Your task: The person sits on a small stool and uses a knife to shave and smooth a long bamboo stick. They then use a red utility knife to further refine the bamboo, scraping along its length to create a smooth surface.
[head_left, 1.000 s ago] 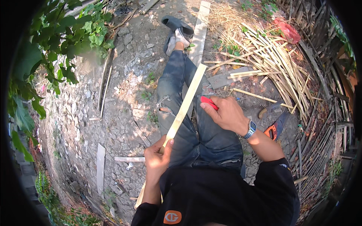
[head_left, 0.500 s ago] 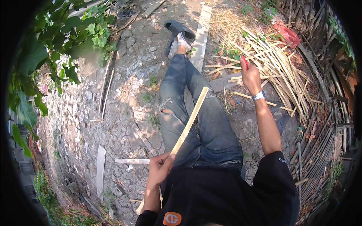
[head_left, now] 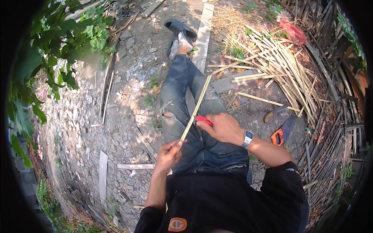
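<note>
My left hand (head_left: 169, 155) is closed on the near end of a pale, narrow bamboo strip (head_left: 199, 100), pinched between thumb and fingers. The strip slants up and away over my legs (head_left: 182, 97), its far end free. My right hand (head_left: 224, 128) is wrapped round a red cutter knife (head_left: 204, 121), with the knife's front end against or very close to the middle of the strip. The blade is too small to make out.
At the far right lies a heap of bamboo strips (head_left: 287, 72). A handsaw with an orange handle (head_left: 277, 137) and a brown-handled blade tool (head_left: 269, 117) rest right of my legs. A long board (head_left: 202, 42), a red plastic bag (head_left: 293, 32) and leafy vines (head_left: 50, 50) lie around.
My right hand has come in from the strip heap to the bamboo strip, bringing the red knife. My left hand and the strip have shifted slightly; both tools on the ground now show fully.
</note>
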### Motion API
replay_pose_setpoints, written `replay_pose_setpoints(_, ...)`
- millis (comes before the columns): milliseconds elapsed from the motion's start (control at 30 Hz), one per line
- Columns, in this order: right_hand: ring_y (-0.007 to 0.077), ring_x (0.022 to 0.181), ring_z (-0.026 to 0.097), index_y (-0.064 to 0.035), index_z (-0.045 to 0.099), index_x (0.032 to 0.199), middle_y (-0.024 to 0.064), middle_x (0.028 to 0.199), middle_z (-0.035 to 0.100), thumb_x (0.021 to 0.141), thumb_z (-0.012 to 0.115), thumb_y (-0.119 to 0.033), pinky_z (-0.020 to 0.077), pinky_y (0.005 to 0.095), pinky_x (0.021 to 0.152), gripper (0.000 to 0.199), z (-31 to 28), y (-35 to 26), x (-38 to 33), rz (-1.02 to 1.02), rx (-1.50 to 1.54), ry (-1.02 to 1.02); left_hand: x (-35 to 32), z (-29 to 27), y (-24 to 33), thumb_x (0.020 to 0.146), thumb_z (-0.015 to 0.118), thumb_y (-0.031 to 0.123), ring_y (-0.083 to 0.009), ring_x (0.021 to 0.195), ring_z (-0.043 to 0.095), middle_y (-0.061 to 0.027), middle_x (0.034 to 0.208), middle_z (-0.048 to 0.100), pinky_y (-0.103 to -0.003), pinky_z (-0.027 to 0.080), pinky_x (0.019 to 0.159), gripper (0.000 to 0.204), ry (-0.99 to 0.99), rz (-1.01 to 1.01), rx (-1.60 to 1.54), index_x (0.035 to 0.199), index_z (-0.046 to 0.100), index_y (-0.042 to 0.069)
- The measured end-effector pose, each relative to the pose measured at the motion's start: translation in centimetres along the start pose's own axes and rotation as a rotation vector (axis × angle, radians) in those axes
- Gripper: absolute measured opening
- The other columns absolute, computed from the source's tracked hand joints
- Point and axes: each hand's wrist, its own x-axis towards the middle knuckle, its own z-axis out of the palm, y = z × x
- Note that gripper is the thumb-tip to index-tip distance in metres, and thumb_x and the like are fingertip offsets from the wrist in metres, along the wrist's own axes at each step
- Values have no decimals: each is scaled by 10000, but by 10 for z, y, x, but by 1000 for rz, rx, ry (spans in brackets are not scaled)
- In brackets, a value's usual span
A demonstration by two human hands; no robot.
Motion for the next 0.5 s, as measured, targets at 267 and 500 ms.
replay_pose_setpoints(267,433,562,631,-48,672,765,199,562,604,976,584,-563,490,521,536,563,25,27,25,-70,-225,206,1,-4,-19,1052,601,332,-26,452,313,74,566,390,-223,224,421,413,43,2,-1,1250,669,-24)
replay_pose_setpoints(500,398,597,667,-64,708,787,193,605,643,956,577,-604,514,499,557,580,-11,66,59,64,-370,308,-1,-2,-23,1063,581,319,-24,460,296,80,563,372,-228,225,430,427,30,16,-11,1290,647,-37)
